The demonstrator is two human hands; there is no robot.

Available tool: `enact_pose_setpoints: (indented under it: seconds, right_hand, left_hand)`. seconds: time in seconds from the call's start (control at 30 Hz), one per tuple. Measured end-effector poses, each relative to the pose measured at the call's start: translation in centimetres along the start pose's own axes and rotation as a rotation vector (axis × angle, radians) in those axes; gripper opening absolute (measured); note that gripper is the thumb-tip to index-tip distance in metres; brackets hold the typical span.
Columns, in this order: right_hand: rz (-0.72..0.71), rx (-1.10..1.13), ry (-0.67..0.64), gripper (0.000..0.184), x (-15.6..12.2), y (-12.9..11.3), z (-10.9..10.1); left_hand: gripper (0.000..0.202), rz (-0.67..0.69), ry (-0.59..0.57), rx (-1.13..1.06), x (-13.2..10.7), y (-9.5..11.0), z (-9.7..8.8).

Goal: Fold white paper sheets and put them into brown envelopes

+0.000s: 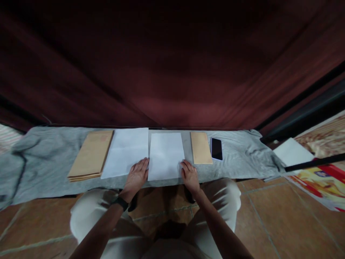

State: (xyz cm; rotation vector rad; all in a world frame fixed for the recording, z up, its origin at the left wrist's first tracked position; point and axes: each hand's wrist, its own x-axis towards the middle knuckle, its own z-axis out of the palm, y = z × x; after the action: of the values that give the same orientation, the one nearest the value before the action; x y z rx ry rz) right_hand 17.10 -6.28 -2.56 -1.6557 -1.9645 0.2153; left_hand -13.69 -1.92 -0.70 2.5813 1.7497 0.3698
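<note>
Sheet: the white sheet (165, 154) is a plain, smooth paper rectangle. It lies flat, its long side running away from me.
Under the sheet: a grey cloth (48, 158), soft and felt-like and rumpled at both ends, is spread over the reddish-brown tiled floor (269, 216).
Left hand: my left hand (137, 174) lies palm down with the fingers straight and close together. It rests along the sheet's near left edge, partly on the paper beside it.
Right hand: my right hand (190, 176) is also open and palm down. Its fingertips rest on the sheet's near right corner, and it grips nothing.
Left of the sheet: a wider creased paper (125, 153), white with faint fold lines, lies edge to edge with the sheet. Beyond it is a stack of brown envelopes (91, 154), matte kraft.
Right of the sheet: a single brown envelope (201, 148), narrow, lies across a strip of bare cloth. A phone (217, 148), glossy black, lies just beside it.
Far right of the sheet: a loose white page (292, 151) and a bright printed poster (320, 183) lie off the cloth.
Behind the sheet: a dark red curtain (172, 72) hangs in heavy folds.
Near side of the sheet: my knees in pale trousers (88, 216).
</note>
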Motion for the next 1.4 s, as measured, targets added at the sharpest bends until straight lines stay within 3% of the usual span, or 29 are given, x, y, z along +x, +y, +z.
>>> enact_pose_setpoints:
  seconds: [0.37, 0.57, 0.83, 1.0, 1.17, 1.4]
  right_hand:
    - [0.010, -0.044, 0.054, 0.041, 0.4, -0.4, -0.1]
    - [0.036, -0.067, 0.069, 0.042, 0.3, -0.4, 0.7]
    - [-0.058, -0.055, 0.070, 0.041, 1.6, 1.3, -0.8]
    - [0.022, -0.234, 0.180, 0.048, 4.1, 4.1, -1.0]
    - [0.116, -0.370, 0.138, 0.052, 4.5, 6.4, 0.5]
    - [0.186, -0.422, -0.002, 0.049, 4.4, 6.4, -0.3]
  left_hand:
    - [0.047, 0.005, 0.098, 0.021, 0.0, -1.2, 0.1]
    - [0.049, 0.146, 0.182, -0.166, 0.5, 0.1, 0.9]
    - [0.055, 0.343, 0.070, -0.131, 4.6, 4.7, 2.3]
    - [0.058, 0.375, 0.110, -0.116, 6.1, 6.0, 3.5]
    - [0.074, 0.384, 0.027, -0.125, 6.2, 6.0, 4.1]
    - [0.089, 0.457, -0.144, -0.164, 3.7, 6.7, 2.1]
